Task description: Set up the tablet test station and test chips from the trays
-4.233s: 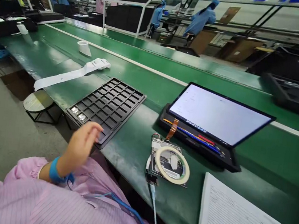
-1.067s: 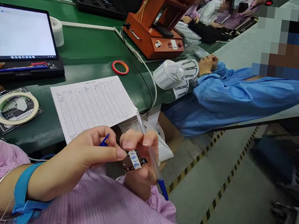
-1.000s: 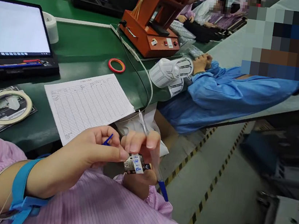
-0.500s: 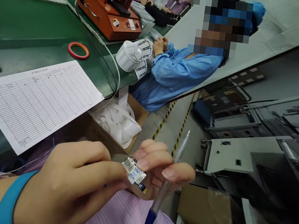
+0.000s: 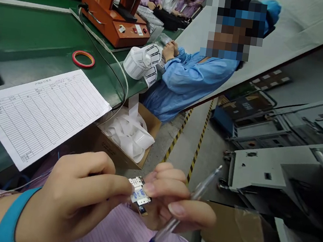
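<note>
My left hand (image 5: 80,193), with a blue wrist strap (image 5: 12,226) and a thin bangle, pinches a small circuit board (image 5: 139,192) between thumb and fingers. The board carries a white label with blue handwriting. My right hand (image 5: 175,208) presses against the board's other end and also holds a clear ballpoint pen (image 5: 180,222) with a blue end pointing down. Both hands are over my pink striped smock (image 5: 123,231). Part of the board is hidden behind my fingers.
A printed grid form (image 5: 40,115) lies on the green workbench (image 5: 27,28), near a red tape ring (image 5: 83,58) and an orange machine (image 5: 111,23). A co-worker in blue (image 5: 191,77) sits beyond white label rolls (image 5: 139,60). Below stands a cardboard box (image 5: 119,143) of white paper.
My head has turned right, so the view has moved off the tablet and over the floor. The pen now tilts with its clear tip toward the upper right, and the board has rotated slightly.
</note>
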The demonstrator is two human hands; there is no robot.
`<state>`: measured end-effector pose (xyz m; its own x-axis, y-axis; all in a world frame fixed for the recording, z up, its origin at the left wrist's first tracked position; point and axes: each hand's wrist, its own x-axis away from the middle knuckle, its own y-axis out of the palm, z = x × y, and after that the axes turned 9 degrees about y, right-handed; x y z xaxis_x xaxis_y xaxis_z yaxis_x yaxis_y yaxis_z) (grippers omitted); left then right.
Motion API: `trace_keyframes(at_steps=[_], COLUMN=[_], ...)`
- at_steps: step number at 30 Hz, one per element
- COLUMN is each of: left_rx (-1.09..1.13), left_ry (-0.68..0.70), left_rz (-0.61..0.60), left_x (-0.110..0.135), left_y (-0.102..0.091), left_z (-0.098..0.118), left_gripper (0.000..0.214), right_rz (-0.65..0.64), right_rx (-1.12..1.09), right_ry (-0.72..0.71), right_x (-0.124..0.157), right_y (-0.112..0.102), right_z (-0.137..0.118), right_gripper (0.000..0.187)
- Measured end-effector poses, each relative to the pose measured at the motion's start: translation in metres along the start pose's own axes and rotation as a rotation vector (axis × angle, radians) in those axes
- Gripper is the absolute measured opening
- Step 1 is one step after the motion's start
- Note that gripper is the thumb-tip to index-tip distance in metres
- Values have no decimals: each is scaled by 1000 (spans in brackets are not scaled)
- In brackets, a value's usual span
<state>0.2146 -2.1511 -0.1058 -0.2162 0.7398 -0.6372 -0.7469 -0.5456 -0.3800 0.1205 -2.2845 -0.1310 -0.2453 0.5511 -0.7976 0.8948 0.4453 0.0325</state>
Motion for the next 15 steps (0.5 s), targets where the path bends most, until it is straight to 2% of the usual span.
trace_keyframes(at_steps=[5, 9, 13, 15], left_rx=[28, 63, 122, 174], left_ry=[-3, 41, -8, -53], left_rz=[26, 73, 33, 11], left_x=[-2, -2, 3, 7], left_y=[7, 13, 15, 14], left_z=[-4, -17, -29, -29], left_gripper=[15, 7, 6, 9], right_rz=[-46, 28, -62, -53], right_rx=[-8, -81, -164, -166], right_ry=[26, 81, 41, 53], right_x=[6, 12, 12, 12], right_y=[-3, -4, -4, -3], right_z=[-3, 3, 7, 5], right_gripper=[27, 17, 16, 16])
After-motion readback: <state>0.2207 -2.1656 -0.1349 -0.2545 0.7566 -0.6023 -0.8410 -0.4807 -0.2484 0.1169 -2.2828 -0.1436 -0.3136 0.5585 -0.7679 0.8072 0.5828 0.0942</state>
